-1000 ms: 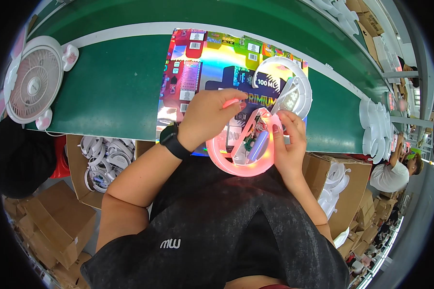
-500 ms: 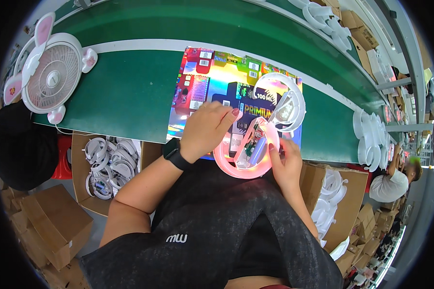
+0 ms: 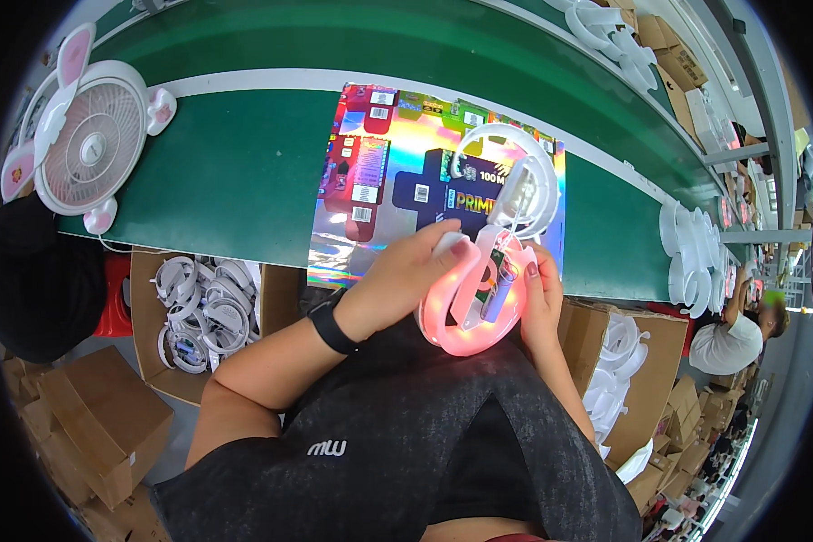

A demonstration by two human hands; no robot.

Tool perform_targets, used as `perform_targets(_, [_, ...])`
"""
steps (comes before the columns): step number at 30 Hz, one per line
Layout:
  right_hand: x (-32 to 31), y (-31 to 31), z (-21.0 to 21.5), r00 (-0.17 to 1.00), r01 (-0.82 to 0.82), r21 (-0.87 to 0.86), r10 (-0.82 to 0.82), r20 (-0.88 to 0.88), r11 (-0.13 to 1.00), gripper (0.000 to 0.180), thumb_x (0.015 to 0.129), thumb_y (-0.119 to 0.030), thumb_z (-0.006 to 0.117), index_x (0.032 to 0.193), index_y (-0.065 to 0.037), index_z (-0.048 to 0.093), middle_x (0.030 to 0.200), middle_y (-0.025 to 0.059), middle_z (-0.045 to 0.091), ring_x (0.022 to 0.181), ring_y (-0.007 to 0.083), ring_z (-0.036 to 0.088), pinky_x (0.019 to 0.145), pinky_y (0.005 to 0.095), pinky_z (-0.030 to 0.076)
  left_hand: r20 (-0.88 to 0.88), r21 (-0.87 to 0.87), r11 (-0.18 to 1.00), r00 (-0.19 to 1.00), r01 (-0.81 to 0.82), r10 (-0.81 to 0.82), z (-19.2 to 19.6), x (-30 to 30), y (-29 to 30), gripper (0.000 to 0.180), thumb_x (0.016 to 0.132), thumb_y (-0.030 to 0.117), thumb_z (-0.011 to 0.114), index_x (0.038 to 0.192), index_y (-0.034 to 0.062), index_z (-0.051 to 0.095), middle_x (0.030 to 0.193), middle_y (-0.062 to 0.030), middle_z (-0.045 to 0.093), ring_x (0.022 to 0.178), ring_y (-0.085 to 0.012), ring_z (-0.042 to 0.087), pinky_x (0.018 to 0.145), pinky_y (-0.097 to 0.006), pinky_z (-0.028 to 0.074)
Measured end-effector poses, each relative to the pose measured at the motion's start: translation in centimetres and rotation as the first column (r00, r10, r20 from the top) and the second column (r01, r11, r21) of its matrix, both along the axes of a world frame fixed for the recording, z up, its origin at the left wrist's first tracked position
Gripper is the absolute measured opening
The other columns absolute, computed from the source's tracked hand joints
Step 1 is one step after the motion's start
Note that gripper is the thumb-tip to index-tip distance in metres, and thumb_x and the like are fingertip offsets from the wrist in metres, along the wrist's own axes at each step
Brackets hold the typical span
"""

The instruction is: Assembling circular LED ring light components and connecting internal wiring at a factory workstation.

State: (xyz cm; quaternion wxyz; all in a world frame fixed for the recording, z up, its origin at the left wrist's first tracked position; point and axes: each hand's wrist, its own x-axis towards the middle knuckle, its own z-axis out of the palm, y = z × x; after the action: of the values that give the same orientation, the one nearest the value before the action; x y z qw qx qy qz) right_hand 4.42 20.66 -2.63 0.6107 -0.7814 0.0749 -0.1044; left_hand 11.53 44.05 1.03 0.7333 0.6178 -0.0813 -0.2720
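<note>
One pink-lit ring housing (image 3: pixel 456 336), open, a blue cylinder (image 3: pixel 499 300) inside: held over the near edge of the printed sheet (image 3: pixel 361 194) on the counter (image 3: pixel 235 163), now drawn closer to the body and more tilted than half a second ago. Hands: left (image 3: pixel 402 280) closed about its upper-left end, right (image 3: pixel 540 303) gripping its right rim. One white ring part (image 3: pixel 549 200), shifted slightly left, lies just beyond, suggesting repositioning, the housing not yet closed.
</note>
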Motion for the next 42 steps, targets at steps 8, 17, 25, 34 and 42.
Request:
perform_targets(8, [2.0, -1.9, 2.2, 0.96, -0.196, 0.284, 0.243, -0.14, 0.939, 0.049, 0.097, -0.038, 0.058, 0.122, 0.005, 0.06, 0.116, 0.0092, 0.063, 0.11, 0.0171, 0.057, 0.097, 0.0302, 0.042, 0.243, 0.386, 0.91, 0.935, 0.152, -0.259, 2.1, 0.9, 0.3, 0.032, 0.086, 0.028, 0.07, 0.099, -0.0002, 0.061, 0.082, -0.0126, 0.069, 0.077, -0.0181, 0.067, 0.067, -0.031, 0.049])
perform_targets(17, [3.4, -1.3, 2.9, 0.919, -0.193, 0.382, 0.303, -0.253, 0.904, 0.042, 0.097, -0.03, 0.06, 0.118, 0.006, 0.064, 0.103, 0.0101, 0.07, 0.097, 0.0138, 0.062, 0.085, 0.0278, 0.049, 0.205, 0.361, 0.921, 0.951, 0.144, -0.229, -0.2, 2.5, -0.1, 0.034, 0.09, 0.029, 0.068, 0.102, -0.0008, 0.061, 0.087, -0.0066, 0.067, 0.076, -0.0125, 0.063, 0.067, -0.029, 0.049])
perform_targets(25, [4.4, -0.5, 3.3, 0.964, 0.181, 0.456, -0.065, -0.259, 0.872, 0.044, 0.101, -0.034, 0.053, 0.115, 0.006, 0.061, 0.104, 0.0106, 0.068, 0.09, 0.0148, 0.065, 0.081, 0.03, 0.052, -0.025, -0.091, 0.994, 0.997, 0.066, -0.069, -0.2, 0.6, -0.2, 0.063, 0.088, 0.021, 0.071, 0.138, 0.0007, 0.04, 0.108, -0.0117, 0.066, 0.091, -0.0136, 0.065, 0.078, -0.027, 0.053])
perform_targets(34, [4.1, 0.3, 3.7, 0.943, -0.01, 0.474, 0.166, -0.289, 0.88, 0.03, 0.093, -0.014, 0.065, 0.119, 0.002, 0.061, 0.095, 0.0041, 0.069, 0.081, 0.0076, 0.063, 0.073, 0.0218, 0.049, -0.116, -0.008, 0.995, 0.988, 0.097, -0.097, 1.1, 3.8, 3.3, 0.051, 0.092, 0.017, 0.065, 0.135, 0.0012, 0.045, 0.087, -0.0057, 0.069, 0.068, -0.0085, 0.065, 0.057, -0.022, 0.052])
perform_targets(42, [8.0, -2.4, 4.1, 0.934, 0.068, 0.369, 0.071, -0.349, 0.927, 0.04, 0.094, -0.023, 0.062, 0.126, 0.002, 0.056, 0.083, 0.0056, 0.069, 0.059, 0.0123, 0.066, 0.047, 0.0237, 0.053, 0.032, 0.057, 0.971, 0.972, -0.233, 0.231, -3.9, 5.3, 4.9, 0.034, 0.099, 0.019, 0.055, 0.127, 0.0017, 0.055, 0.091, -0.0072, 0.067, 0.073, -0.0084, 0.064, 0.062, -0.02, 0.05])
